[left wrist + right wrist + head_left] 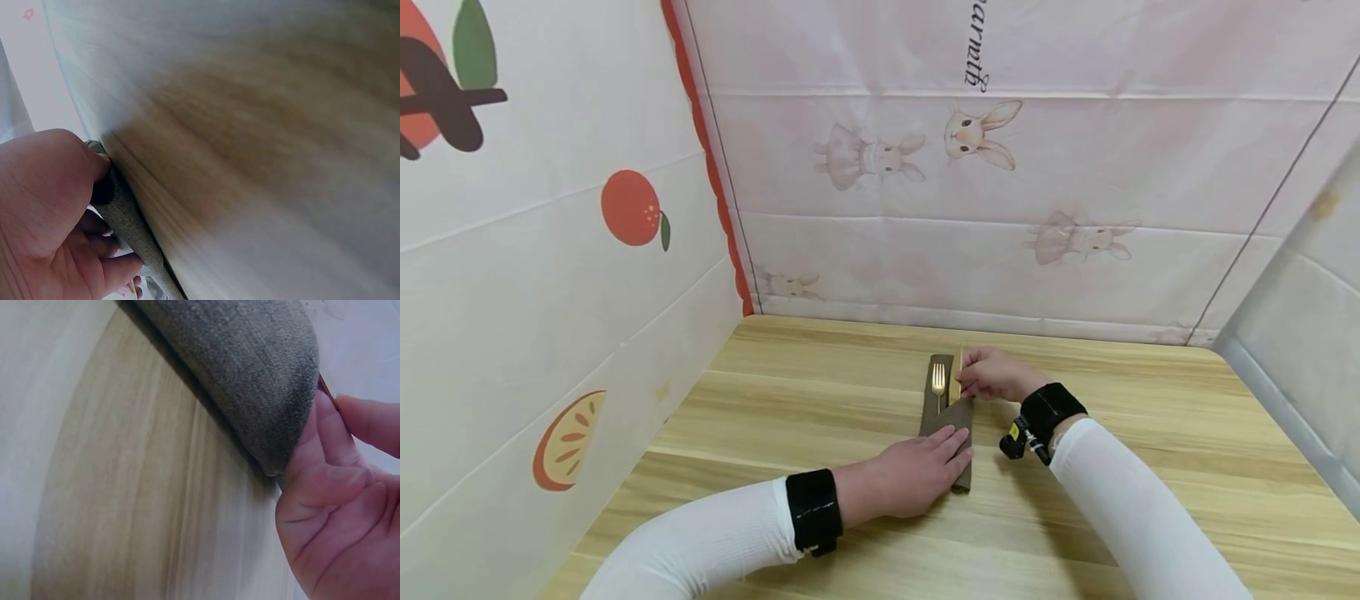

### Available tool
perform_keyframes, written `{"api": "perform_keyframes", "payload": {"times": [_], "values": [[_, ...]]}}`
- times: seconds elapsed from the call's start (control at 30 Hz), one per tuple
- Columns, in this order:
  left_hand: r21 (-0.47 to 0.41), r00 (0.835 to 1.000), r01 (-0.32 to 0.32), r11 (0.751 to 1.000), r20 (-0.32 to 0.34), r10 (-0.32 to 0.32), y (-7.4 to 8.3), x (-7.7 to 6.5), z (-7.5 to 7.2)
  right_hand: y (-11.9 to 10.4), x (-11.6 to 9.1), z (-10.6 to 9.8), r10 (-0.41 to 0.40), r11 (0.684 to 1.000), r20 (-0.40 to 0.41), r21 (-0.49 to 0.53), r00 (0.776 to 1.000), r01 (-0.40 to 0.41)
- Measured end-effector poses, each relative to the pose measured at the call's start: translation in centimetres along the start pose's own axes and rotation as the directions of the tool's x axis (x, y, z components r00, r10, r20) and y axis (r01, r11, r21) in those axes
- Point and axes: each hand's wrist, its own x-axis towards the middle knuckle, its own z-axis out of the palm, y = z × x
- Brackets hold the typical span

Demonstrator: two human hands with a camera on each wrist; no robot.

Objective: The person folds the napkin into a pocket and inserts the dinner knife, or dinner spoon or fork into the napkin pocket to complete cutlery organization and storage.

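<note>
A folded dark brown cloth napkin (958, 417) lies on the wooden table, its upper layer forming a slanted pocket. A gold fork (938, 379) stands in the pocket with its tines showing and its lower handle covered by the cloth. Beside the fork, my right hand (992, 373) pinches a narrow gold piece of cutlery, apparently a knife (956, 385), at the pocket's edge. Its lower part is hidden. My left hand (917, 471) rests across the lower napkin with its fingers laid over the cloth. In the right wrist view, the fingers meet the napkin's corner (275, 425).
Pale wood-grain tabletop (820, 375) surrounds the napkin. Behind it hangs a pink cloth wall (910, 267) printed with rabbits, and a fruit-print wall (685, 217) stands at the left. Both wrists wear black straps (814, 508).
</note>
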Motion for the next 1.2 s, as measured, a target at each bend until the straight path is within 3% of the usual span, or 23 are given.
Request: {"api": "perform_keyframes", "payload": {"times": [0.27,0.67,1.07,1.2], "values": [[0.006,0.999,0.024,1.000,-0.028,-0.023,0.2,0.0,0.0,-0.7,-0.6,0.3,0.007,1.000,0.030,-0.030,1.000,-0.006],[0.011,1.000,0.022,1.000,-0.014,-0.022,0.3,-0.1,0.1,-0.5,-1.0,0.7,0.077,0.996,0.002,0.039,0.997,-0.078],[0.044,0.999,0.037,0.998,-0.030,-0.035,0.5,0.2,-0.1,-0.7,-1.3,0.4,0.074,0.997,0.047,0.005,0.996,-0.074],[0.042,0.999,0.034,0.999,-0.026,-0.033,0.4,0.2,-0.1,-0.9,-1.5,0.4,0.064,0.997,0.027,-0.045,0.998,-0.062]]}}
